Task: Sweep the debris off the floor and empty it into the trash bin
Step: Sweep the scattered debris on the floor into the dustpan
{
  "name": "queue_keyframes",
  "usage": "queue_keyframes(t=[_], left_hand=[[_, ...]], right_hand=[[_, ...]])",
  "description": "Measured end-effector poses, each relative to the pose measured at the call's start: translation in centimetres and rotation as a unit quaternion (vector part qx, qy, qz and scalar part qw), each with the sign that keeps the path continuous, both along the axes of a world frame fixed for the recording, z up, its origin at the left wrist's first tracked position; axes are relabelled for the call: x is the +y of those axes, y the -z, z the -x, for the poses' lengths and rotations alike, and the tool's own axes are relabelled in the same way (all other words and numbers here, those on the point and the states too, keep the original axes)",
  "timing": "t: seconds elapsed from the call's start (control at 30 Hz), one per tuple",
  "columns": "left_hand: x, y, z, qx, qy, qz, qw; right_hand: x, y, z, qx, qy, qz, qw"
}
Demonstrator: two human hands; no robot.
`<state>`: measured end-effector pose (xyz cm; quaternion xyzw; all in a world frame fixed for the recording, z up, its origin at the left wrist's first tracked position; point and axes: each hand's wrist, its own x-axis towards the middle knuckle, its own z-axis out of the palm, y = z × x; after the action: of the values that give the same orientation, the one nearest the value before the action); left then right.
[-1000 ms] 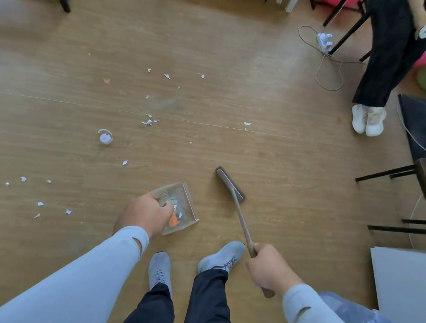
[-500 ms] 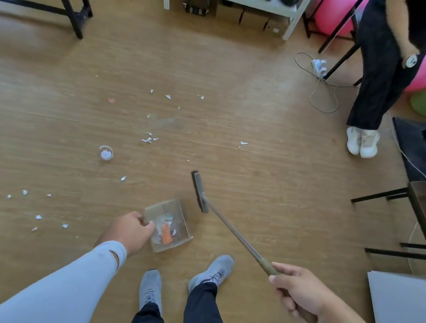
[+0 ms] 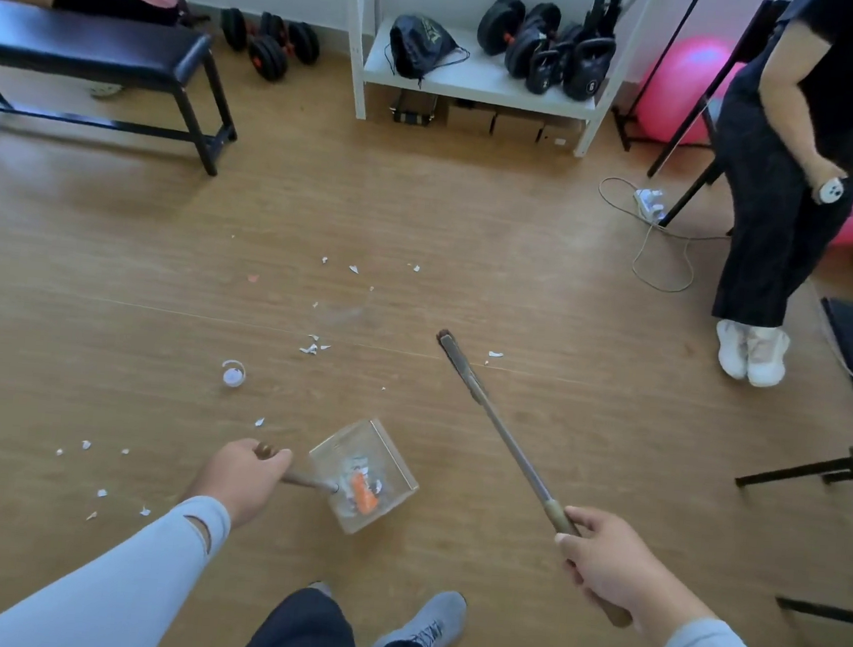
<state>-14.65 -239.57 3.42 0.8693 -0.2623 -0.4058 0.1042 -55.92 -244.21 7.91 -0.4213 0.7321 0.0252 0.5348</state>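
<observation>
My left hand (image 3: 240, 482) grips the short handle of a clear dustpan (image 3: 391, 467) that holds an orange scrap and white bits. My right hand (image 3: 609, 564) grips the long handle of a broom (image 3: 502, 435); its narrow head (image 3: 453, 351) reaches out over the floor beside a white scrap (image 3: 495, 354). White paper scraps (image 3: 311, 348) lie scattered on the wooden floor ahead, more (image 3: 100, 493) to the left. A white bottle cap (image 3: 233, 373) lies left of centre. No trash bin is in view.
A black bench (image 3: 92, 49) with a seated person stands far left. A white shelf (image 3: 477, 77) with weights is at the back. A standing person (image 3: 791, 200) is at right, beside a power strip and cable (image 3: 651, 209), pink balls (image 3: 687, 88) and dark table legs (image 3: 814, 470).
The view has tilted up, showing the bench and shelf. The broom head has swung forward and right, away from the dustpan, toward the white scrap. The dustpan stays in my left hand.
</observation>
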Motion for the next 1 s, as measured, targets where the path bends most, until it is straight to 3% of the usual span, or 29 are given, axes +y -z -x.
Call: queue_keyframes(t=[0.3, 0.6, 1.0], left_hand=[[-5.2, 0.2, -0.6, -0.002, -0.009, 0.012, 1.0], [-10.4, 4.3, -3.0, 0.018, -0.037, -0.007, 0.999], [-14.5, 7.4, -2.8, 0.038, -0.072, -0.033, 0.996]], right_hand=[[-7.3, 0.8, -4.2, 0.033, -0.059, -0.053, 0.996], [-13.0, -0.2, -9.0, 0.072, -0.085, -0.07, 0.991], [-22.7, 6.3, -15.1, 0.086, -0.08, -0.066, 0.991]])
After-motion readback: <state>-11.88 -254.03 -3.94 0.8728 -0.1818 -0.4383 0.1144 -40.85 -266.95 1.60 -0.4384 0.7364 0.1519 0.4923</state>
